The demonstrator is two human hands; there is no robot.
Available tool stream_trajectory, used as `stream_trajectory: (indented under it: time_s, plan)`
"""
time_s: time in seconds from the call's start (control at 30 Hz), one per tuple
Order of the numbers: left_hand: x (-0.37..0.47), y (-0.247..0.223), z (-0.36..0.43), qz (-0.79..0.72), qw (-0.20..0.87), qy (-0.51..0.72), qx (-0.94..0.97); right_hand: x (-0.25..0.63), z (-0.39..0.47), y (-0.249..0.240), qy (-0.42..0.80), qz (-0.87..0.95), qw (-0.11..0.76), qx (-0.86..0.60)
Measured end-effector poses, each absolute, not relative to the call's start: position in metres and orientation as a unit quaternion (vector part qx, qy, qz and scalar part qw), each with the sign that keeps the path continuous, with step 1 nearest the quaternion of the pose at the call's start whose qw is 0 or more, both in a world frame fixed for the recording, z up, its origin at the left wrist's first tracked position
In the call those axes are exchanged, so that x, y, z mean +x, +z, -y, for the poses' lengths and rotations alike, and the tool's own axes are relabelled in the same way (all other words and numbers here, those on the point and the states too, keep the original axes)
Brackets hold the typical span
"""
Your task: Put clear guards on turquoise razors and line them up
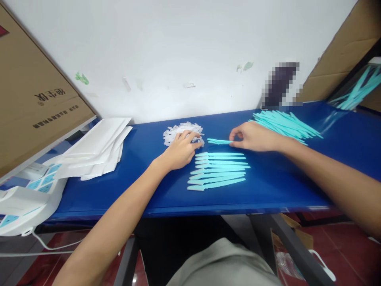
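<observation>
My left hand (182, 151) is over a heap of small translucent white blade caps (175, 132). Its thumb and fingertips are apart at the right side of the heap, and I cannot tell whether a cap lies between them. My right hand (253, 137) pinches turquoise eyebrow razors (219, 141) by the handle end. They look like two together, level above the table, with their heads pointing left. Below both hands lies a row of several turquoise razors (220, 173), side by side with pale heads to the left.
A big pile of turquoise razors (287, 124) lies behind my right wrist. White padded envelopes (92, 143) are stacked at left, beside a white and blue device (44, 198) and a cardboard box (38, 87). A clear bag of razors (357, 93) is far right on the blue table (119, 194).
</observation>
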State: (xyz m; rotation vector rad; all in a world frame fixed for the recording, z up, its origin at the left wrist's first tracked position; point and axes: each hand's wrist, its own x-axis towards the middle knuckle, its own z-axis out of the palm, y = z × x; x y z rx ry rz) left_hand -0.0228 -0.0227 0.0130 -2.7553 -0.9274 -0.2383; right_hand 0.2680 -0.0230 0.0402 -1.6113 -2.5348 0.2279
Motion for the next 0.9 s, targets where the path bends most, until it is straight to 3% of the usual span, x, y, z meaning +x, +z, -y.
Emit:
stream_trajectory:
  time_s: [0.63,0.9]
  plan:
    - [-0.028,0.014,0.015,0.306,0.054,-0.085,-0.947,0.266,0.023,0.039,0.057,0.834,0.059,-0.546]
    - [-0.035,0.021,0.018,0.321,0.019,-0.109,-0.941,0.265,0.027,0.039,0.106,0.841,0.067,-0.526]
